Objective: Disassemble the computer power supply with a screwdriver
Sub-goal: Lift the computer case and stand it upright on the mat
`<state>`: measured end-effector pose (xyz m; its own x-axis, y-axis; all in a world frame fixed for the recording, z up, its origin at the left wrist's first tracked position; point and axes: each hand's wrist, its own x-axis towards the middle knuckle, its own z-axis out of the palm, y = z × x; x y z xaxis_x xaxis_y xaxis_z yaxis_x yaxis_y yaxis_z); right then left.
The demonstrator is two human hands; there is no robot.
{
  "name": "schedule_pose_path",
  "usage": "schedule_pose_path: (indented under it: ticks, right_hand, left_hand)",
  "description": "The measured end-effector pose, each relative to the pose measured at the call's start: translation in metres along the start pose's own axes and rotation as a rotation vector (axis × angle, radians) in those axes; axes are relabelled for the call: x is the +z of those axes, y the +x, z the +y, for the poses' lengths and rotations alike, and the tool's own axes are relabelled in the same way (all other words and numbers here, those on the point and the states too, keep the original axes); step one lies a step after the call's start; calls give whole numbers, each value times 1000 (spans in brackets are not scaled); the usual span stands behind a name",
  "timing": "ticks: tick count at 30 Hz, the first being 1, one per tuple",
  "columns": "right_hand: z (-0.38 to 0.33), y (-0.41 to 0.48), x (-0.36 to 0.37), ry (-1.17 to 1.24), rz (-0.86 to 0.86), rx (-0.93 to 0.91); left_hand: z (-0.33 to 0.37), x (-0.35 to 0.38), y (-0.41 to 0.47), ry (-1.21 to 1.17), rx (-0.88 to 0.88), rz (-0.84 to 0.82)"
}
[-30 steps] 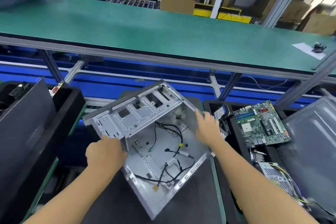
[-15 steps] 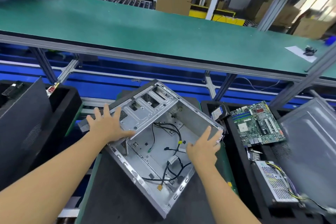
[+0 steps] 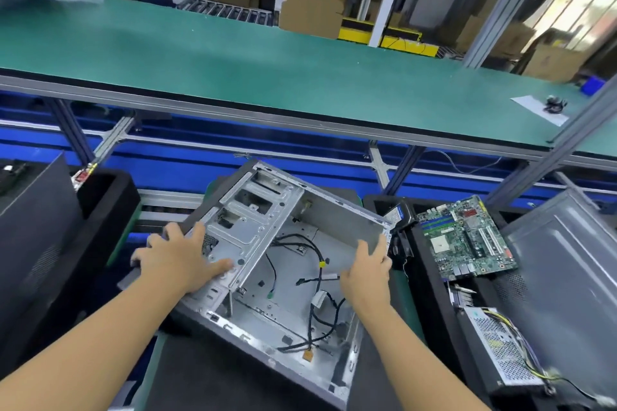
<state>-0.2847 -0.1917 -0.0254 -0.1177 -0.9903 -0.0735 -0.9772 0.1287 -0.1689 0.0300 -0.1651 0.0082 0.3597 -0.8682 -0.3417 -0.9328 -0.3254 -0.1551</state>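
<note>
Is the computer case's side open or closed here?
Open: the computer case has no side panel on top; its metal floor and loose cables show.

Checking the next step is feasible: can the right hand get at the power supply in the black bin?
Probably yes: the power supply lies uncovered in the bin, with nothing over it, on the side of the right hand. That hand grips the case by its wall and must let go first.
</note>
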Motion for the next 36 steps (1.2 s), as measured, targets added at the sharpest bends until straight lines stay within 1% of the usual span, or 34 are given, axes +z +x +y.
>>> schedule_pose_path:
  ticks: [2,5,6,7,9,10,12,15,17,19,21,23,26,27,28,30,33,36]
  right_hand:
    - [2,24,-9,54,-39,-59]
    - [-2,57,-21,70,-61,-142]
    - [-5,64,-23,54,-50,-107]
    - [-9,68,-25,42,-45,-23]
    - [-14,68,-25,100,-91,176]
    - [-15,65,-24,140,-119,234]
    - [-9,54,-21,143,-193,284]
    - [6,29,-18,83,-327,300]
    - [12,16,-15,40,-310,268]
    - [13,6,-13,-32,-270,208]
    - [13,4,-11,-64,-222,155]
    - [13,8,-13,-7,-177,138]
    - [15,25,-18,-13,-175,101]
    - [15,33,-20,-23,-183,73]
    - [14,41,-23,-26,-181,42]
    - [8,58,-26,-29,-173,-16]
    - [-10,86,-30,-41,-196,-69]
    - [-29,100,-31,-26,-256,-108]
  left_hand:
    - [2,4,-12,8,-34,-18]
    - [10,11,-30,27,-67,-40]
    - [13,13,-34,42,-76,-37]
    - [15,14,-37,54,-81,-29]
    - [14,15,-35,56,-78,-18]
    - [11,15,-31,45,-73,-21]
    - [4,15,-18,-37,-36,9]
    - [1,15,4,-261,103,76]
    - [1,12,16,-429,153,45]
    - [0,10,22,-466,146,30]
    - [2,13,22,-398,131,81]
    - [4,16,18,-335,111,131]
    - [8,18,4,-395,58,123]
    - [11,19,-3,-347,39,123]
    - [14,22,-9,-228,40,137]
    - [19,22,-21,-7,6,101]
    - [17,17,-29,29,-85,42]
    - [7,13,-28,115,-42,68]
